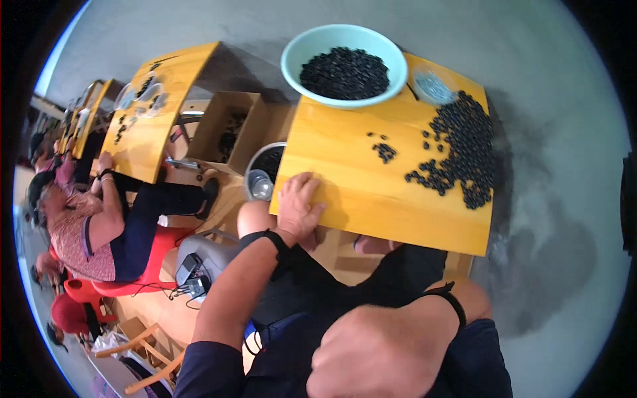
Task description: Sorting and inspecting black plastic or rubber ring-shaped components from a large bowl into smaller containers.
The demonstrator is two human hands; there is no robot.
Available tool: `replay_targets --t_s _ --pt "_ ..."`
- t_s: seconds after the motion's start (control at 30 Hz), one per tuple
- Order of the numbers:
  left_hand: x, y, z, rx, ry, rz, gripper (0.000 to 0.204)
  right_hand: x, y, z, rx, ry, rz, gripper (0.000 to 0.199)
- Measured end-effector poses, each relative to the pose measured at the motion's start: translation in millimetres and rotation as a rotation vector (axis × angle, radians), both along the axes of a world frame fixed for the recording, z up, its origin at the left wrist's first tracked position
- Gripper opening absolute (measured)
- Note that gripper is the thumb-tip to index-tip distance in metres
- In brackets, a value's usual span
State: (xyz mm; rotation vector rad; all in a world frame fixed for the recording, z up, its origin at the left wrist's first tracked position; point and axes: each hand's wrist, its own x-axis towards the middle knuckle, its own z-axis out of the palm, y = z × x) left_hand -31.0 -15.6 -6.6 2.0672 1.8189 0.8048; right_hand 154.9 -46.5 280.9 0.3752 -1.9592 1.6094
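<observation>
Black pieces point(468, 146): a dense spread lay right of the turquoise basin point(398, 69) and nearer the seated worker, its long axis running from the basin's side toward the worker's; single pieces were too small for me to tell which way they pointed.
Small cluster point(385, 153): sat between basin and worker, apart from the main spread.
Left hand point(298, 205): rested on the table edge, on the worker's side of the basin, fingers parted and gripping nothing that I could see.
Right hand point(371, 355): hung well apart from the basin, over the lap, fingers hidden; I could not tell what grip it had.
Table point(358, 192): yellow and smooth, it carried the basin at its far end.
Room: a grey wall point(564, 132) rose right of the basin; left of it stood a cardboard box point(259, 126) and another seated person point(93, 225).
</observation>
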Motion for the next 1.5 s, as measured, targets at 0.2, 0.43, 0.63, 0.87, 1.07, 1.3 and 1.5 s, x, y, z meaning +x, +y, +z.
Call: replay_targets --t_s 0.2,0.43,0.63,0.87,1.07,1.3,1.5 --pt "12 4 6 -0.032 -0.027 -0.01 0.055 29 -7 -1 0.103 0.216 -0.143 0.048" --pt "-1 -5 4 -0.018 0.008 0.011 0.054 38 9 -39 -0.015 -0.075 0.088 0.017" --pt "5 -1 -1 -0.048 -0.006 -0.013 0.056 19 40 -137 0.602 -0.525 -0.776 0.01" --pt "10 0 10 -0.086 -0.006 0.041 0.055 23 59 -194 0.513 -0.765 -0.71 0.01" --pt "5 -2 13 -0.127 -0.048 0.005 0.059 16 25 -218 0.061 -0.847 -0.464 0.013" --pt "-81 14 37 -0.4 -1.091 0.27 0.019 10 -4 -273 0.202 -1.059 -0.382 0.017" --pt "-248 6 -17 -0.401 -0.713 0.559 0.024 17 5 -314 0.178 -1.279 -0.453 0.02"
